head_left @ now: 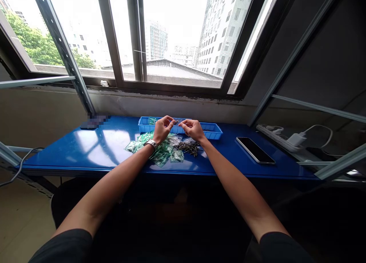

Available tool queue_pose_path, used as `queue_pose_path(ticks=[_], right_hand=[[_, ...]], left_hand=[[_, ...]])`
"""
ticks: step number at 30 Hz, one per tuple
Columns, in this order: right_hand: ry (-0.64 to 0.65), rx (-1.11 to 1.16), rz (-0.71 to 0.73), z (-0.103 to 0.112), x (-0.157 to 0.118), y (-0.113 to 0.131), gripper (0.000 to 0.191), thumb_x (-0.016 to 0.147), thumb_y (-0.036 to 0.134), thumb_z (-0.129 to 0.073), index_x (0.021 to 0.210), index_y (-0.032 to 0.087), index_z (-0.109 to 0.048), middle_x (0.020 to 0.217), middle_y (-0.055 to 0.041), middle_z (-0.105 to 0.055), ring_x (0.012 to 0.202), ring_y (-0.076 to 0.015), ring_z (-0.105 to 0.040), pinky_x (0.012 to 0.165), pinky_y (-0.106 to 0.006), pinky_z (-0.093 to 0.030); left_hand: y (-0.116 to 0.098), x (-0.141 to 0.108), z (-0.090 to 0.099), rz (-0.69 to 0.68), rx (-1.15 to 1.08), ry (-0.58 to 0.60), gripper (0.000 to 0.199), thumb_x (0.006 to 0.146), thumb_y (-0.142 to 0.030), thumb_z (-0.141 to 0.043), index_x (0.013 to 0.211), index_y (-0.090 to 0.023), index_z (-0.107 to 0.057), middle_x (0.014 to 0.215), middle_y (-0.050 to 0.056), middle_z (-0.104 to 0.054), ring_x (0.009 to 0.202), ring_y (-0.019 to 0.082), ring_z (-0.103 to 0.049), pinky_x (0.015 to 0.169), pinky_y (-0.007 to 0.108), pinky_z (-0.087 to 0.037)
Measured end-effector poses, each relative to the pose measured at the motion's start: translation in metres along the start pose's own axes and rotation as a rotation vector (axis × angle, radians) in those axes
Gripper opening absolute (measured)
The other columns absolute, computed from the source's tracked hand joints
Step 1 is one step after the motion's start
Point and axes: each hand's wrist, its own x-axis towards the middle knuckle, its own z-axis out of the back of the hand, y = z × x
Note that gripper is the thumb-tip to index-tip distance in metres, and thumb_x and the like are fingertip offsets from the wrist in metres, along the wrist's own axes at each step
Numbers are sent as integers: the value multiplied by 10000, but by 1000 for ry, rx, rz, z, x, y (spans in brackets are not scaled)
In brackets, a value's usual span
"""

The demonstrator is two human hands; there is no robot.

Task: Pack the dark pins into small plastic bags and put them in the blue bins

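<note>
My left hand (pixel 162 130), with a metal-band watch (pixel 151 143) on its wrist, is closed in a pinch on a small dark piece (pixel 176 122) that looks like a screw. Facing it, my right hand (pixel 195 130) is also pinched, fingertips close to that piece; what it grips is too small to make out. Both are raised in front of a long blue plastic tray (pixel 215 135). Beneath them lie green-tinted clear plastic bags (pixel 161 156) and a loose heap of dark screws (pixel 191 148). The tray's left end holds some green plastic, and small dark pieces show at its right.
A smartphone (pixel 255 150) lies on the blue tabletop (pixel 100 148) to the right. Beyond it, a power strip (pixel 278 137) carries a white charger (pixel 296 139). Metal shelf posts (pixel 64 45) flank the table, and a window wall stands behind. A blurred dark object (pixel 93 121) is at the back left.
</note>
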Motion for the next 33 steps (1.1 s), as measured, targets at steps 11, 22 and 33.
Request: queue_pose_path(ticks=[11,22,33], right_hand=[[-53,83,-2,-3,2,-3,457,835,544,-741,1028,134,-800,893,-120,-791,581,-197,-723,386,-230,-449],[-125,10,70,-5,-1,2,414,893,380,-692,1250,180,-755,1290,-118,-733,955,-271,-787,529,-251,-599],[-116,17,60,-5,-1,3,432,867,496,-726,1148,174,-794,1156,-119,-780,805,-257,-791,433,-247,-542]], left_hand=[[-4,-1,1,-12,4,14,165,948,-351,-677,928,-188,-694,752,46,-730,679,170,-682,590,245,-460],[-6,-1,2,-42,20,-25,97,929,-183,-659,1018,-206,-690,1059,86,-774,983,207,-723,731,276,-534],[-5,0,2,-37,56,-36,76,939,-256,-687,988,-204,-714,1009,74,-778,909,202,-722,708,268,-514]])
